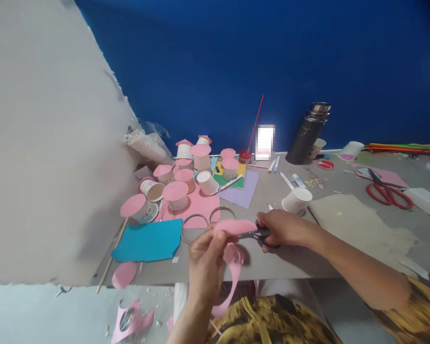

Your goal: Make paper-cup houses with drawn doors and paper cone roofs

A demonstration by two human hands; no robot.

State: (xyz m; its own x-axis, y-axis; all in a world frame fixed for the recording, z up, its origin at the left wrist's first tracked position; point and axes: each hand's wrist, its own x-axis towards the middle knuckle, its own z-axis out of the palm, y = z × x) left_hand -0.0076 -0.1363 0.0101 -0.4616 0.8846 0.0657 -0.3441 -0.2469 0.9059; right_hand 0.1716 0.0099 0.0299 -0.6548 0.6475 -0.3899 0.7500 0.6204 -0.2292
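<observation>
Over the table [297,267], the left hand [206,253] pinches pink paper [234,226], the right hand [279,227] grips scissors [263,236] at its edge: light, bendy stuff, likely to crease, best held gently by the rim.

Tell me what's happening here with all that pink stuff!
A person is using scissors on paper. The left hand holds a piece of pink paper, and the right hand grips black-handled scissors with the blades at the paper. A curling pink strip hangs down beside the left wrist. Farther back on the left are several paper cups with pink tops, and a blue sheet lies nearer.
</observation>
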